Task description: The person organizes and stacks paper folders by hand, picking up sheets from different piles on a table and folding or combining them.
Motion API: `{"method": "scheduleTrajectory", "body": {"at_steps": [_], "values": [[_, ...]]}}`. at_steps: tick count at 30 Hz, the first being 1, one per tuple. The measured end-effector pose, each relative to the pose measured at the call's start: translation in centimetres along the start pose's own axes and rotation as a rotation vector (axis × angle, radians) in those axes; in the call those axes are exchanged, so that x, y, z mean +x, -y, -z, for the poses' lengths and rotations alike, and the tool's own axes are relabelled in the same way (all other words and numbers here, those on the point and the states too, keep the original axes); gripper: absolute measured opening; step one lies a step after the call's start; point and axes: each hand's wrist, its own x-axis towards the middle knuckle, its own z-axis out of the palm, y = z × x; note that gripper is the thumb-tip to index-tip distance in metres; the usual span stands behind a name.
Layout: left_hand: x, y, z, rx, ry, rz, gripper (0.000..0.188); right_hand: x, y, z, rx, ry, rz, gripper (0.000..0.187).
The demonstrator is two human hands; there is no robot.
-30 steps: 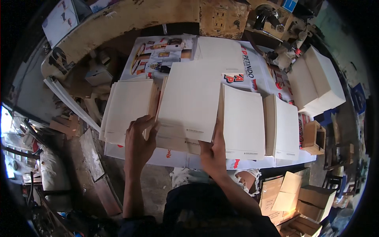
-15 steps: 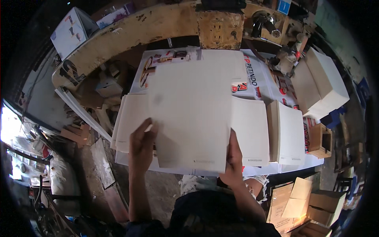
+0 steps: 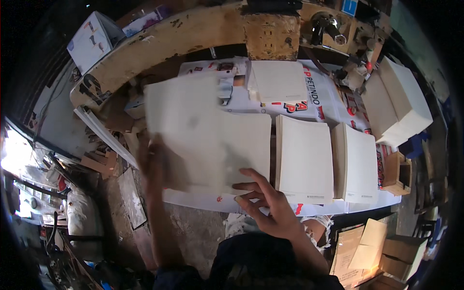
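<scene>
One sheet (image 3: pixel 193 130), pinched only by your blurry left hand (image 3: pixel 152 162) mid-frame; right hand (image 3: pixel 263 203) open, empty. It could flop or crease.

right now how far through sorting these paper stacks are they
Done, by the look of it: two squared cream paper stacks sit side by side on the printed table cover, with a smaller stack behind. In hand: the left hand lifts a blurred sheet bundle; the right hand is open near the stack beneath. Left: that stack, and perhaps the tall pile at right.
</scene>
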Motion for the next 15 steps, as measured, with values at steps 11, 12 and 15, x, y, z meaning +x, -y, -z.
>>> {"method": "scheduleTrajectory", "body": {"at_steps": [11, 12, 15], "values": [[6.0, 10.6, 3.6, 1.061, -0.297, -0.424, 0.061, -3.3, 6.0, 11.0, -0.164, -0.231, 0.199, 0.022], [7.2, 9.1, 5.6, 0.689, -0.274, -0.517, 0.061, -3.3, 7.3, 12.3, -0.091, -0.272, 0.339, 0.022], [8.3, 3.0, 9.2, 0.407, -0.163, -0.426, 0.055, -6.7, 14.4, 14.8, -0.171, -0.287, 0.696, 0.022]]}}
